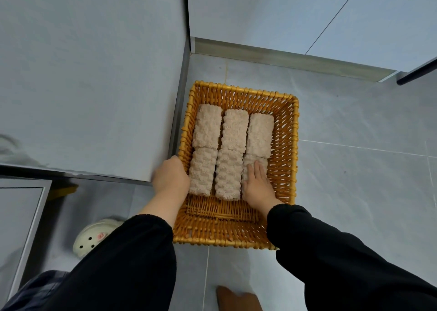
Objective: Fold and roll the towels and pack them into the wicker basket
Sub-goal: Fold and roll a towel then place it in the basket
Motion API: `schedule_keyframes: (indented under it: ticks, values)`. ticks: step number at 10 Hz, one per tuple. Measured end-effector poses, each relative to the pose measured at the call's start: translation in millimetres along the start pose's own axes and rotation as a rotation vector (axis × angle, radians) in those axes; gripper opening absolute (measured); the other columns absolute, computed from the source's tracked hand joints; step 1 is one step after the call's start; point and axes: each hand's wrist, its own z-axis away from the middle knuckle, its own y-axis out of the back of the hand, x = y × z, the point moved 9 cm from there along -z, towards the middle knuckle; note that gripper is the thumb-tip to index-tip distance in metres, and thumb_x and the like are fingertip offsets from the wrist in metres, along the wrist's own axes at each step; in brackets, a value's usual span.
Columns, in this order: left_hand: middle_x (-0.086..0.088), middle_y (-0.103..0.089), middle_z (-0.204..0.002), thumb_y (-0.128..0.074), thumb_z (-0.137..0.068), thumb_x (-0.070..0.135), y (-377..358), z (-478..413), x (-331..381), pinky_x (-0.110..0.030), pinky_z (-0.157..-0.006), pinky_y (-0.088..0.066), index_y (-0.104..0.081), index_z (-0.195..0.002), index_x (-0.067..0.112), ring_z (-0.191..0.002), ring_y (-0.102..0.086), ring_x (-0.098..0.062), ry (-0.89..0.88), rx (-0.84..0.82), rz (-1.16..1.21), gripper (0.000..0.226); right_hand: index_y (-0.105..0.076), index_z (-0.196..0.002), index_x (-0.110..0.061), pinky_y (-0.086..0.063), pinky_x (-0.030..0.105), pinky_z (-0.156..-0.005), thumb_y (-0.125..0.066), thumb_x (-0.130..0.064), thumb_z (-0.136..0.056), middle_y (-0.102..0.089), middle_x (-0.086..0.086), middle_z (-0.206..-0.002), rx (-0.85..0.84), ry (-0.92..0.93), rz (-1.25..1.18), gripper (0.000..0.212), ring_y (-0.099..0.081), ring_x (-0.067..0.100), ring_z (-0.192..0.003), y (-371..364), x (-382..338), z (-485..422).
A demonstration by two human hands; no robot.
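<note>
Six rolled pinkish towels [233, 131] lie in two rows of three inside the wicker basket [290, 145], at the centre of the frame on the grey tiled floor [354, 168]. The right hand [256, 187] lies flat, fingers straight, on the lower-right towel. The left hand [171, 176] curls over the basket's left rim. A cream slipper [92, 237] sits lower left.

Cream clog [91, 238] on grey tiled floor [354, 168]; grey slab [82, 74] at left; metal skirting [283, 58] along wall.
</note>
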Motion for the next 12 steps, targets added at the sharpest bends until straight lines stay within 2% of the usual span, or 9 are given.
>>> schedule_keyframes:
  ticks: [2,3,4,5,6,7,9,11,12]
  values:
    - [-0.007,-0.057,-0.09,-0.037,-0.097,0.006,6.3,2.2,3.6,-0.032,-0.059,-0.038,-0.049,-0.094,0.009,-0.073,-0.046,-0.019,0.029,0.048,-0.051,0.014,-0.004,-0.152,-0.004,-0.002,0.037,-0.12,-0.024,-0.027,-0.102,0.007,0.017,-0.159,-0.045,-0.01,-0.106,0.058,0.008,0.029,-0.147,5.3,-6.2,-8.9]
    - [-0.01,-0.06,-0.102,-0.037,-0.097,0.01,4.0,5.3,-2.5,-0.033,-0.062,-0.039,-0.05,-0.104,0.008,-0.078,-0.048,-0.022,0.075,0.002,-0.007,0.016,-0.015,-0.15,-0.004,-0.007,0.038,-0.121,-0.023,-0.027,-0.101,-0.004,0.019,-0.158,-0.024,-0.031,-0.177,0.055,0.001,0.03,-0.147,6.9,-3.8,-7.5]
    - [-0.013,-0.058,-0.113,-0.039,-0.096,0.015,-3.9,13.1,-3.9,-0.035,-0.068,-0.042,-0.047,-0.117,0.007,-0.094,-0.055,-0.028,0.116,-0.075,0.09,0.023,-0.036,-0.141,-0.002,-0.023,0.045,-0.116,-0.038,-0.024,-0.097,-0.025,0.019,-0.151,0.144,-0.048,-0.208,0.049,-0.019,0.035,-0.141,25.8,-9.4,-0.3]
    - [-0.015,-0.048,-0.13,-0.041,-0.095,0.02,-14.7,22.4,0.5,-0.04,-0.087,-0.045,-0.036,-0.135,0.009,-0.114,-0.05,-0.032,0.106,-0.157,0.127,0.042,-0.04,-0.137,0.001,-0.027,0.046,-0.112,-0.05,-0.015,-0.093,-0.03,0.02,-0.147,0.212,-0.067,-0.276,0.047,-0.028,0.035,-0.135,40.1,-15.8,10.5]
    - [-0.015,-0.039,-0.136,-0.043,-0.094,0.023,-7.3,30.5,11.3,-0.044,-0.097,-0.044,-0.036,-0.136,0.01,-0.12,-0.044,-0.033,0.03,-0.14,0.121,0.045,-0.045,-0.133,0.001,-0.027,0.043,-0.112,-0.042,-0.015,-0.096,-0.034,0.018,-0.144,0.258,0.014,-0.2,0.041,-0.028,0.035,-0.134,57.2,-30.3,23.1]
    - [-0.012,-0.037,-0.137,-0.042,-0.092,0.017,23.5,46.2,31.9,-0.046,-0.1,-0.042,-0.04,-0.132,0.01,-0.121,-0.042,-0.03,-0.113,-0.024,0.118,0.04,-0.048,-0.13,0.002,-0.021,0.038,-0.117,-0.024,-0.025,-0.098,-0.035,0.018,-0.145,0.338,0.082,-0.243,0.048,-0.023,0.033,-0.137,81.3,-33.0,35.7]
    - [-0.009,-0.028,-0.149,-0.043,-0.093,0.01,96.5,96.4,76.6,-0.037,-0.11,-0.028,-0.03,-0.144,0.012,-0.133,-0.031,-0.026,-0.441,0.304,0.015,0.053,-0.033,-0.143,-0.001,-0.026,0.033,-0.115,-0.041,-0.016,-0.098,-0.015,0.017,-0.155,0.411,0.181,-0.351,0.047,-0.023,0.029,-0.142,159.0,-67.9,83.6]
    - [-0.013,-0.015,-0.157,-0.038,-0.095,0.013,158.2,144.9,85.2,-0.041,-0.118,-0.018,-0.02,-0.149,0.008,-0.145,-0.014,-0.027,-0.525,0.555,-0.094,0.057,-0.032,-0.144,-0.003,-0.006,0.02,-0.113,-0.039,-0.017,-0.1,-0.013,0.014,-0.158,0.591,0.388,-0.386,0.046,-0.009,0.021,-0.147,253.3,-122.1,147.1]
    - [-0.021,-0.039,-0.145,-0.031,-0.091,0.02,191.9,180.3,87.0,-0.047,-0.106,-0.039,-0.042,-0.139,0.002,-0.132,-0.042,-0.035,-0.598,0.669,-0.065,0.053,-0.032,-0.144,-0.005,-0.007,0.021,-0.114,-0.039,-0.019,-0.101,-0.012,0.011,-0.159,0.669,0.48,-0.42,0.046,-0.009,0.019,-0.146,293.1,-147.7,185.2]
